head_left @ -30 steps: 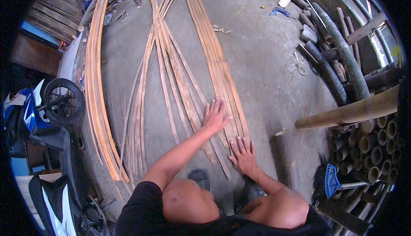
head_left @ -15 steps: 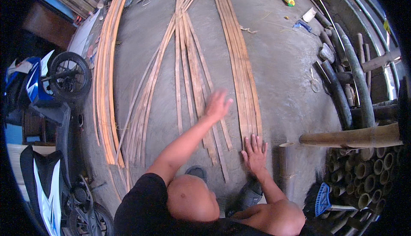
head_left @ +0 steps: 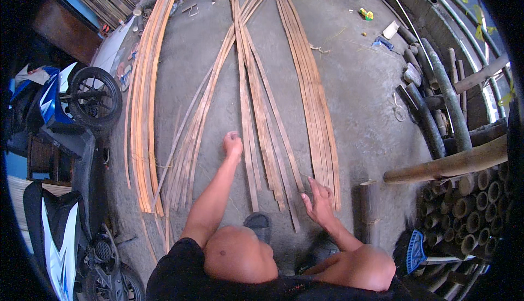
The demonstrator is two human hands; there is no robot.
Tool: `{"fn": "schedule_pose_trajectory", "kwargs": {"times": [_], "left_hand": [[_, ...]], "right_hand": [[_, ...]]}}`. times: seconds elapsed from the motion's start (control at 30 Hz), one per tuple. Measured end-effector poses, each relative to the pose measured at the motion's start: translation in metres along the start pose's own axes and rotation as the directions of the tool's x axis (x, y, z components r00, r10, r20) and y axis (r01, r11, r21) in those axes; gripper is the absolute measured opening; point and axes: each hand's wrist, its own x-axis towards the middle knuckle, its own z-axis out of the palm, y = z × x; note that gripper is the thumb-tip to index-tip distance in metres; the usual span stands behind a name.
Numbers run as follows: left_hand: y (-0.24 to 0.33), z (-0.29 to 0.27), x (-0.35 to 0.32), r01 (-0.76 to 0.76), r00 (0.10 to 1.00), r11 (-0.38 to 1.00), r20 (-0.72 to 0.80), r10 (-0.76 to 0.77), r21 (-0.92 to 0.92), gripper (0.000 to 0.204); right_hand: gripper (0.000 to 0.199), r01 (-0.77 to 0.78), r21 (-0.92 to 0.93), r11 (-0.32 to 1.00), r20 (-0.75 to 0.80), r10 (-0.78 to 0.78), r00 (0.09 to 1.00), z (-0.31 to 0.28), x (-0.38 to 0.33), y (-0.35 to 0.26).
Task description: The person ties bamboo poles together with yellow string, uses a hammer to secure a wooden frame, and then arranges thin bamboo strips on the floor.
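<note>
Your left hand (head_left: 233, 143) is stretched out ahead of you at the end of a nearly straight arm, the fingers curled into a loose fist that rests on the concrete floor (head_left: 360, 110) just beside the middle bundle of bamboo strips (head_left: 256, 110); whether it pinches a strip I cannot tell from this height. Your right hand (head_left: 318, 201) sits nearer, elbow bent, with the fingers spread and slack, the fingertips touching the near ends of the strips in front of you and closed on nothing.

Four groups of split bamboo lie lengthwise on the floor, running from near to far:
- a curved stack at the far left (head_left: 144, 99);
- a thinner fan of slats (head_left: 194, 137) left of your left hand;
- the middle bundle between your hands;
- a right bundle (head_left: 311, 82) that ends just beside your right hand.

The single strips in each are too tightly packed to count.

You are crouched, both knees bare at the bottom edge, with one dark sandal (head_left: 259, 224) showing between them. Two motorbikes stand on the left (one blue and white (head_left: 60, 115), one white and black (head_left: 60, 235)). On the right, a pile of round bamboo poles (head_left: 475, 197) shows its cut ends, one thick pole (head_left: 447, 164) juts out over it, and a blue brush (head_left: 416, 252) lies near your right knee.
</note>
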Motion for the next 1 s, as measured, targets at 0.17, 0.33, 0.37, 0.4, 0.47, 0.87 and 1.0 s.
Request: {"fn": "schedule_pose_trajectory", "kwargs": {"times": [0.17,0.33,0.37,0.4,0.47,0.87,1.0], "left_hand": [[0.097,0.047,-0.065,-0.217,0.976,0.875,0.128,0.179,0.432,0.053],[0.009,0.054,-0.021,-0.293,0.950,0.866,0.222,0.217,0.405,0.046],[0.002,0.051,-0.015,-0.225,0.962,0.924,0.222,0.160,0.310,0.042],[-0.005,0.047,-0.010,-0.149,0.970,0.966,0.222,0.100,0.212,0.039],[0.010,0.044,-0.015,-0.102,0.985,0.982,0.157,0.078,0.156,0.035],[0.165,0.078,-0.182,-0.207,0.891,0.795,0.225,0.393,-0.570,0.044],[0.130,0.112,-0.205,-0.070,0.865,0.887,0.416,0.282,-0.456,0.044]], "right_hand": [[0.060,-0.058,0.214,0.975,-0.040,0.068,0.997,0.003,-0.004,-0.003],[0.060,-0.088,0.328,0.941,0.065,0.071,0.995,0.006,-0.017,-0.017],[0.060,-0.131,0.359,0.924,0.106,0.099,0.989,-0.004,-0.017,-0.026],[0.058,-0.103,0.343,0.934,0.083,0.079,0.993,-0.001,-0.019,-0.024],[0.056,-0.064,0.303,0.951,0.025,0.059,0.998,0.004,-0.024,-0.016],[0.061,-0.123,0.465,0.877,0.038,0.119,0.992,-0.006,-0.002,-0.039],[0.053,-0.340,0.495,0.800,0.115,0.327,0.938,0.001,-0.013,-0.023]]}}
